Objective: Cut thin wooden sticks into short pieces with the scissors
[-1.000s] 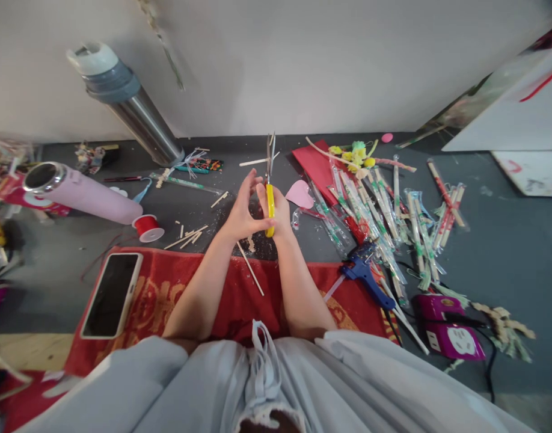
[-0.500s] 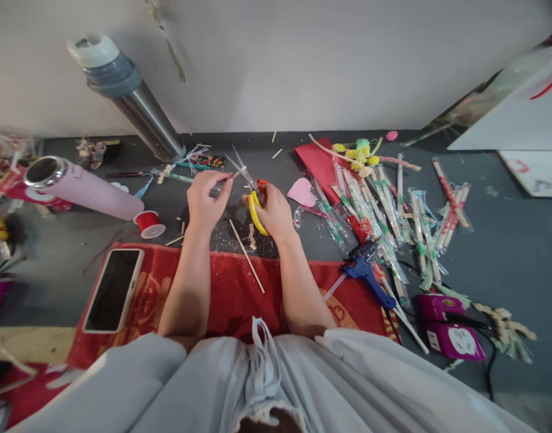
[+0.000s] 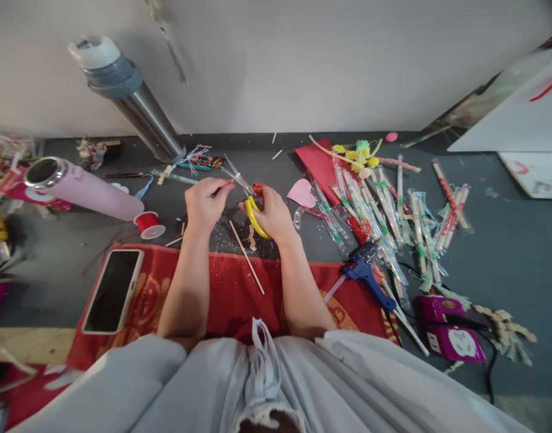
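My right hand (image 3: 272, 211) grips a pair of scissors (image 3: 254, 218) with yellow and orange handles. Their blades point up and left, slightly parted, just beyond my left fingertips. My left hand (image 3: 207, 201) is pinched at thumb and forefinger beside the blades, on a small piece of wooden stick that its fingers now mostly hide. Below and between the hands, a longer thin wooden stick (image 3: 247, 257) lies partly on the red towel (image 3: 240, 300). A short crinkled tan strip (image 3: 252, 238) and pale crumbs are near it on the dark table.
On the left are a pink tumbler (image 3: 86, 189), a steel flask (image 3: 143, 111), a red thread spool (image 3: 150, 225) and a phone (image 3: 113, 291). To the right lie a pink paper heart (image 3: 302, 193), several wrapped sticks (image 3: 370, 207), a blue glue gun (image 3: 368, 278) and a purple power socket (image 3: 451, 331).
The scissors have tilted further left and come slightly lower, blades nearer my left fingertips. My left hand has shifted slightly down, and the stick piece in its pinch shows less.
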Action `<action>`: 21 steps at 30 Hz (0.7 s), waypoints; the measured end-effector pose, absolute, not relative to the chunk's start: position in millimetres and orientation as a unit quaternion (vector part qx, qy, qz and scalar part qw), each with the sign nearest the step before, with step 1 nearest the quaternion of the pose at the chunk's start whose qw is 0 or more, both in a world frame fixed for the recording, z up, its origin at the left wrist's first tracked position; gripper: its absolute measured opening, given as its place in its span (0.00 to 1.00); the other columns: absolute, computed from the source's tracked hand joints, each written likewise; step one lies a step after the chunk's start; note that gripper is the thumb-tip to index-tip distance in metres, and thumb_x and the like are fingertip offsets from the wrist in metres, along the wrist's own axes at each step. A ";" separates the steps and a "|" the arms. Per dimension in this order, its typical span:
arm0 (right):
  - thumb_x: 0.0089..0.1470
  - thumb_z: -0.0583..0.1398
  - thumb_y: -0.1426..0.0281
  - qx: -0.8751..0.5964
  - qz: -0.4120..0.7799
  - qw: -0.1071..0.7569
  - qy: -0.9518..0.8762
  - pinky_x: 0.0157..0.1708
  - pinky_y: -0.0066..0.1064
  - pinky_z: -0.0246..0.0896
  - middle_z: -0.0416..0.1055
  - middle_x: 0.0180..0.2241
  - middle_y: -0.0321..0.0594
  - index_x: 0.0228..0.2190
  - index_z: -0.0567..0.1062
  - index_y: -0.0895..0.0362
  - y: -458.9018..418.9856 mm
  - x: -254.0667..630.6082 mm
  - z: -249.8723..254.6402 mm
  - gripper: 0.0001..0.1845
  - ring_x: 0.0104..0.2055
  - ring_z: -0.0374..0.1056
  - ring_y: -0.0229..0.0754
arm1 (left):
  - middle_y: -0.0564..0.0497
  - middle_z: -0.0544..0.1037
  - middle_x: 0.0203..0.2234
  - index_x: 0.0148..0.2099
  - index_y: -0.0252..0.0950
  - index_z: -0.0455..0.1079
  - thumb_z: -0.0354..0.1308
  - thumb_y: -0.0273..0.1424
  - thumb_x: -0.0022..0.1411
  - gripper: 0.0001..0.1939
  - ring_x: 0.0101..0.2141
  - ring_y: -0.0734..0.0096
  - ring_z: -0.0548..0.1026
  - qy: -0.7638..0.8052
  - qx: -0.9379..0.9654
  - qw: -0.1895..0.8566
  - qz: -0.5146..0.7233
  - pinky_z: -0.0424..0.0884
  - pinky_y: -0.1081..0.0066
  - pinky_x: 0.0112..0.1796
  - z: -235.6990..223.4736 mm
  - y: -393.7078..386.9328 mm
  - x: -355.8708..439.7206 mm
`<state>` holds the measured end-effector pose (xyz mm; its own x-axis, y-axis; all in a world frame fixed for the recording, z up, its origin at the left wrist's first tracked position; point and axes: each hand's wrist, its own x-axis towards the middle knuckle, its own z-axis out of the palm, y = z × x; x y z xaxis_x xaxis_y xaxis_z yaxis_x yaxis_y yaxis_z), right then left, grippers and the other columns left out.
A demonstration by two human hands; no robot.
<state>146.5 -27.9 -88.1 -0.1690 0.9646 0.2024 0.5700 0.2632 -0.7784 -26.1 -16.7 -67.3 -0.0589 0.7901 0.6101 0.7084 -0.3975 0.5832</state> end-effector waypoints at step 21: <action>0.54 0.58 0.48 -0.491 0.325 0.375 -0.716 0.52 0.42 0.61 0.71 0.44 0.49 0.43 0.69 0.58 -28.1 148.9 -88.2 0.28 0.47 0.67 0.47 | 0.54 0.75 0.19 0.30 0.36 0.77 0.64 0.49 0.54 0.19 0.18 0.79 0.71 0.578 0.591 0.255 0.502 0.69 0.76 0.20 -64.0 -17.8 -25.1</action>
<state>148.9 -28.1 -88.2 -0.2364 0.9470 0.2173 0.4605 0.3061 -0.8332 -25.1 -17.8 -64.0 -0.1725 0.9386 0.2989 0.4266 -0.2024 0.8815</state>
